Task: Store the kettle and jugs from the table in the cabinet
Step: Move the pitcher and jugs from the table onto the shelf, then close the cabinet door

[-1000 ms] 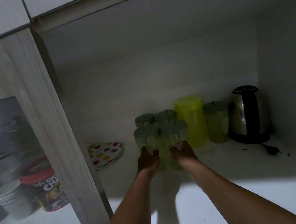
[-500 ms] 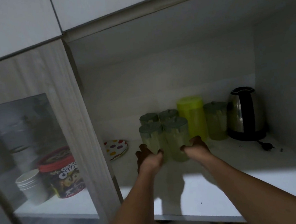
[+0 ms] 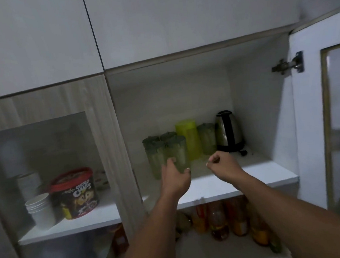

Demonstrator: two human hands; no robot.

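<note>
Kettle, stainless steel with black handle (image 3: 228, 131): one, at 2 o'clock on the white cabinet shelf (image 3: 253, 174), near the right wall. Translucent green lidded jugs (image 3: 177, 153): five; yellow-green plastic jug (image 3: 188, 137): one, clustered at 12 o'clock. Shelf front edge bare at 3 o'clock. Left hand (image 3: 175, 175) spread, fingertips at the front jug; whether touching, cannot tell. Right hand (image 3: 221, 165) loosely curled, empty.
</note>
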